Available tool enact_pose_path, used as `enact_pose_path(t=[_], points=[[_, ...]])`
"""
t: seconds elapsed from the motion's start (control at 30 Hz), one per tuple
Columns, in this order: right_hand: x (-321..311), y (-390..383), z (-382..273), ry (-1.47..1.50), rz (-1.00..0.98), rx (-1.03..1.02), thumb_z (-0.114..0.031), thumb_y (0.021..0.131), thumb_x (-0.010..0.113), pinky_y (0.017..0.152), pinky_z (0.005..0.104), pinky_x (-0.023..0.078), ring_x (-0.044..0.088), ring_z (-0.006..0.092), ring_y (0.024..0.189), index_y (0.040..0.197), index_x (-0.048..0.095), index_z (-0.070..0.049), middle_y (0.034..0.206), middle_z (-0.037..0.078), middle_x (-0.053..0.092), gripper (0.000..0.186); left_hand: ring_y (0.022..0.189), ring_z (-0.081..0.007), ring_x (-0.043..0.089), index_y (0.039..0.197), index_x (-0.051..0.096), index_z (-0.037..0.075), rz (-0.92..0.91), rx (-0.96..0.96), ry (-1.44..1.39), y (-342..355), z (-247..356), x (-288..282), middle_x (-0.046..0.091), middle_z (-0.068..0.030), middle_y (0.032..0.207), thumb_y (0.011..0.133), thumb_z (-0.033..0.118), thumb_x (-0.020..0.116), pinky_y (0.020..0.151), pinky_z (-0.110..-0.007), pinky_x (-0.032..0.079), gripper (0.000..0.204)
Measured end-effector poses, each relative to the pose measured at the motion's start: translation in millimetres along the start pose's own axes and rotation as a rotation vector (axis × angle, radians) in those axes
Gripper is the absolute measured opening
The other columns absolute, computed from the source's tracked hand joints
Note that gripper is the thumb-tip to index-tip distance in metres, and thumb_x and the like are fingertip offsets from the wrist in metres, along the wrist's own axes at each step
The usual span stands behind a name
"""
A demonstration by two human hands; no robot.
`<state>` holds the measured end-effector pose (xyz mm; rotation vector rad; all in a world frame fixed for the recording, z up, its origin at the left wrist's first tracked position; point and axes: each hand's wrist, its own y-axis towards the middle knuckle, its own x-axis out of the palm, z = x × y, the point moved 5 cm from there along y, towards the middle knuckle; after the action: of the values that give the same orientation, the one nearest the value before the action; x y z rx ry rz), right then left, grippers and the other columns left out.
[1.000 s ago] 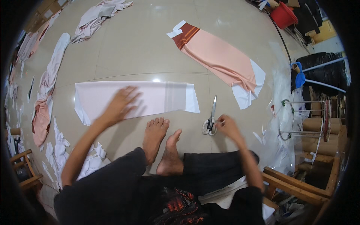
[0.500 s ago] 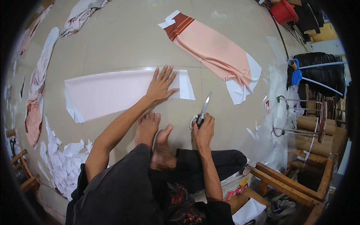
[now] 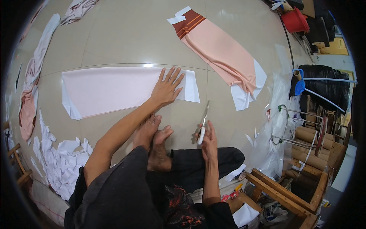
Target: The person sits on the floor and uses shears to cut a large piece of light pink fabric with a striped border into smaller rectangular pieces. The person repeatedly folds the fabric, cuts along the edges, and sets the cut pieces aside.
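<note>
A long pale pink cloth piece with white ends lies flat on the tiled floor. Spread on its right end, my left hand rests palm down with the fingers apart. My right hand holds a pair of scissors by the handles, to the right of my feet. The blades point away from me, and their outline is a little blurred. Beyond my right hand lies a peach cloth piece with a dark red striped band and white ends, not touched by either hand.
White scraps are heaped at the left, below crumpled pink-and-white cloth. Clear plastic sheeting, a wooden frame, brown rolls and a black bag crowd the right. A red bucket stands at the far right.
The scissors have turned in my right hand, the handles swinging from lying flat to edge-on. My left hand stays spread on the cloth. The whole view has shifted slightly.
</note>
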<state>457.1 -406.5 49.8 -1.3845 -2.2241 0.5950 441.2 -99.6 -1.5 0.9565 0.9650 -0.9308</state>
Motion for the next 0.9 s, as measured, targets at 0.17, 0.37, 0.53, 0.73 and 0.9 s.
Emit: enact_pose_path(t=[0.17,0.37,0.53,0.73,0.9], points=[[34.1,-44.9,42.7,0.436,-0.167,0.201,-0.023,0.105,0.067,0.069,0.0285,0.048,0.062,0.0142,0.089,0.164,0.040,-0.010,0.140,0.014,0.063,0.067,0.162,-0.0333,0.019,0.167,0.035,0.013,0.008,0.001,0.003,2.3,0.8,0.0,0.026,-0.0122,0.175,0.109,0.044,0.046,0.132,-0.059,0.010,0.066],[50.5,13.7,47.8,0.295,-0.228,0.116,-0.012,0.102,0.070,0.064,0.0256,0.048,0.059,0.0108,0.080,0.161,0.046,-0.006,0.135,0.014,0.065,0.064,0.163,-0.0325,0.020,0.167,0.032,0.011,-0.001,-0.012,-0.017,3.3,-1.0,-1.3,0.026,-0.0118,0.175,0.108,0.042,0.047,0.132,-0.058,0.011,0.068],[60.8,27.8,54.7,0.236,-0.155,0.007,-0.003,0.099,0.072,0.053,0.0223,0.045,0.057,0.0076,0.069,0.156,0.052,-0.004,0.127,0.014,0.069,0.060,0.163,-0.0319,0.020,0.167,0.031,0.011,-0.009,-0.015,-0.031,6.3,0.5,2.2,0.026,-0.0107,0.175,0.109,0.042,0.046,0.133,-0.057,0.011,0.068],[65.3,30.9,48.6,0.136,-0.105,-0.013,-0.001,0.096,0.076,0.049,0.0218,0.044,0.056,0.0060,0.065,0.153,0.054,-0.001,0.120,0.012,0.071,0.061,0.163,-0.0313,0.019,0.167,0.032,0.011,-0.026,-0.027,-0.003,3.8,0.1,2.3,0.026,-0.0096,0.176,0.109,0.043,0.046,0.133,-0.057,0.010,0.068],[67.2,30.9,47.8,0.101,-0.096,-0.020,0.000,0.096,0.076,0.048,0.0219,0.044,0.056,0.0058,0.062,0.153,0.056,-0.003,0.119,0.011,0.072,0.060,0.163,-0.0312,0.019,0.167,0.032,0.011,-0.027,-0.027,-0.026,3.7,-1.3,2.7,0.025,-0.0096,0.176,0.109,0.042,0.045,0.133,-0.057,0.009,0.067]])
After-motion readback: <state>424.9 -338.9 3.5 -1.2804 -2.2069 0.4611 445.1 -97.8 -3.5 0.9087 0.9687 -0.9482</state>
